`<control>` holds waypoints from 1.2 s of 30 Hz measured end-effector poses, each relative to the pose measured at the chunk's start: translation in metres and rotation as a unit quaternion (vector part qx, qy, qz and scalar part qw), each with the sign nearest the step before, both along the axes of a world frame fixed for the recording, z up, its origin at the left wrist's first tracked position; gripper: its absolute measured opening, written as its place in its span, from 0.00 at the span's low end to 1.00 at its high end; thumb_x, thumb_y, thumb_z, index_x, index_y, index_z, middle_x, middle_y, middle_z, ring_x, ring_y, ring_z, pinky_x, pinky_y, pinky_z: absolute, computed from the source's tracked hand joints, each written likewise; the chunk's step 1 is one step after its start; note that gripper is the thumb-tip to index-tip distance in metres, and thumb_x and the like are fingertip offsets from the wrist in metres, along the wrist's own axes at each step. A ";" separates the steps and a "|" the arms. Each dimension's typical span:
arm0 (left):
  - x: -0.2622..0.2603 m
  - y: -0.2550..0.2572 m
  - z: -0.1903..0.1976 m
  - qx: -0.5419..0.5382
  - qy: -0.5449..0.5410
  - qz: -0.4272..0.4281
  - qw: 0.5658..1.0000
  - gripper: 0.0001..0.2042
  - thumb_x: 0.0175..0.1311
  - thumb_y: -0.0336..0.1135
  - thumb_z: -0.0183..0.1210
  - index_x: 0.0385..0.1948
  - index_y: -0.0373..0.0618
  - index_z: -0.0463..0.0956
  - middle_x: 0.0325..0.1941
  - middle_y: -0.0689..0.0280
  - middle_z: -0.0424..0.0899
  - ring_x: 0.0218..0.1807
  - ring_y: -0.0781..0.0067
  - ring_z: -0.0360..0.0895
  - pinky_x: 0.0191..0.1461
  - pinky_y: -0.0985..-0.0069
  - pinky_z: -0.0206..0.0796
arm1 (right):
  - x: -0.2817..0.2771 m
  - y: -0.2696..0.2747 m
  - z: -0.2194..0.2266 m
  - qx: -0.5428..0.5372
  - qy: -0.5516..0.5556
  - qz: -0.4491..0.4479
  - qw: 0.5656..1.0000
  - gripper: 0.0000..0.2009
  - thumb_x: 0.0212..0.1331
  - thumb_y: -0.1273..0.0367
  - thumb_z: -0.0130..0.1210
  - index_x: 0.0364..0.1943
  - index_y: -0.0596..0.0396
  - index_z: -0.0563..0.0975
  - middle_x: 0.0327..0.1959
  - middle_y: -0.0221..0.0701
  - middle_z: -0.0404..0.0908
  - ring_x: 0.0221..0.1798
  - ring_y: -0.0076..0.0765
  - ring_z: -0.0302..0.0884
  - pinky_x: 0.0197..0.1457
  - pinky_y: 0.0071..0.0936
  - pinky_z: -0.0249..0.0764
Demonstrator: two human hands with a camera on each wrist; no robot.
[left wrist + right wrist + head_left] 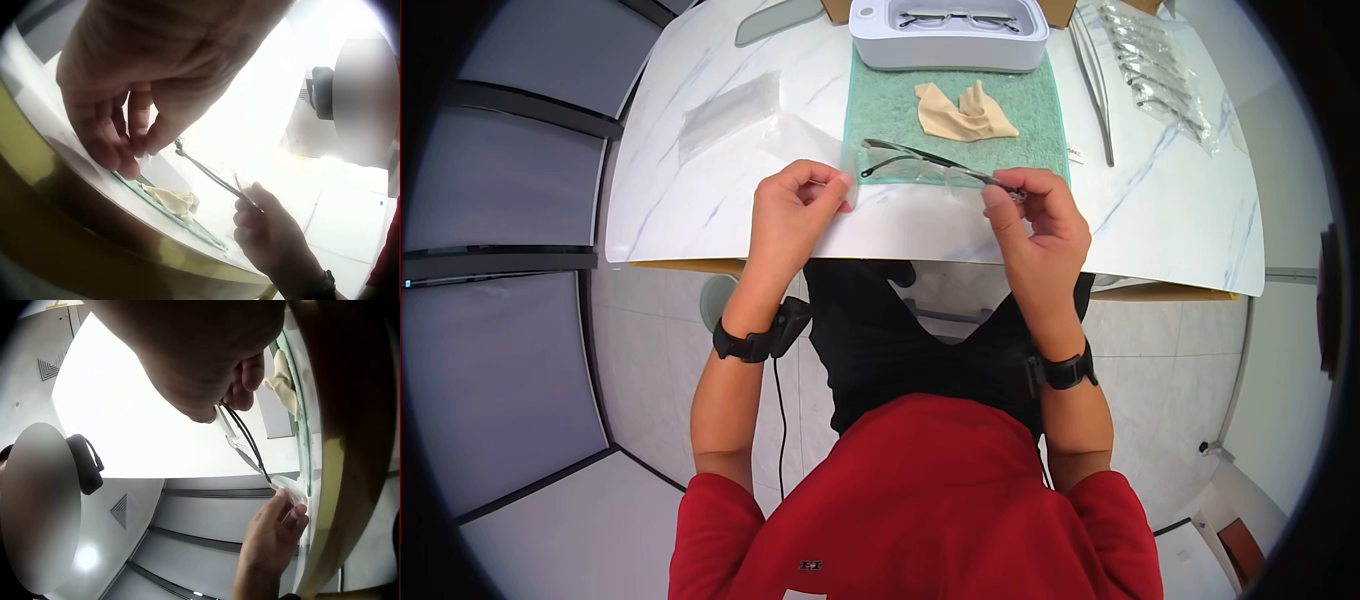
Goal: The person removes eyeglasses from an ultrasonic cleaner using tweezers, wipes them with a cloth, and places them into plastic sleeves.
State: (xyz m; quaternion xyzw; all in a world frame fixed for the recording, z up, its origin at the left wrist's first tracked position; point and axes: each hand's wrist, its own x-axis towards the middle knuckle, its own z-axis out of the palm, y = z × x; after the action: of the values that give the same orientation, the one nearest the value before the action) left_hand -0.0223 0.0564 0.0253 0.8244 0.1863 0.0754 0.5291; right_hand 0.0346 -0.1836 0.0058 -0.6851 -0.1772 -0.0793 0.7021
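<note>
My right hand [1042, 218] pinches a pair of eyeglasses [930, 158] with dark temples and clear lenses, holding them over the front edge of the green towel [880, 110]. The temples point left, toward my left hand [792, 208]. Between that hand's thumb and fingers is a thin clear plastic bag [289, 489]; the temple tips come close to it in the right wrist view. A crumpled beige cloth [965, 112] lies on the towel just beyond the glasses.
At the back of the towel stands a white cleaner tub [950, 55] with another pair of glasses [960, 20] inside. Long tweezers [1092, 85] and several bagged glasses [1155, 70] lie right. Clear plastic bags [732, 112] and a grey tray [780, 20] are left.
</note>
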 end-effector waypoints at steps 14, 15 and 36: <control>-0.002 0.006 -0.003 -0.088 -0.002 -0.042 0.995 0.06 0.68 0.28 0.63 0.36 0.34 0.82 0.29 0.65 0.86 0.34 0.81 0.81 0.44 0.83 0.72 | -0.005 0.005 -0.004 -0.139 -0.231 -0.058 0.961 0.11 0.51 0.77 0.71 0.37 0.58 0.81 0.32 0.34 0.83 0.25 0.30 0.77 0.26 0.23 0.72; -0.002 0.005 -0.004 -0.094 -0.006 -0.036 0.995 0.06 0.68 0.28 0.63 0.36 0.34 0.82 0.29 0.65 0.86 0.33 0.81 0.81 0.43 0.83 0.72 | -0.005 0.004 -0.003 -0.139 -0.232 -0.058 0.961 0.11 0.51 0.77 0.71 0.37 0.58 0.81 0.32 0.34 0.83 0.25 0.30 0.77 0.26 0.23 0.72; 0.002 0.003 -0.007 -0.096 -0.021 -0.029 0.995 0.06 0.65 0.28 0.64 0.36 0.33 0.81 0.29 0.64 0.87 0.34 0.81 0.85 0.41 0.84 0.73 | -0.016 0.006 -0.008 -0.171 -0.318 -0.052 0.931 0.14 0.43 0.79 0.73 0.34 0.57 0.80 0.29 0.34 0.83 0.29 0.38 0.82 0.29 0.29 0.77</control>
State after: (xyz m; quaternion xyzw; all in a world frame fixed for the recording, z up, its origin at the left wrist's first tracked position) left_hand -0.0204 0.0595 0.0181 0.7732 0.1579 0.0589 0.6113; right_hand 0.0187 -0.1779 -0.0026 -0.7420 -0.3660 -0.2978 0.4763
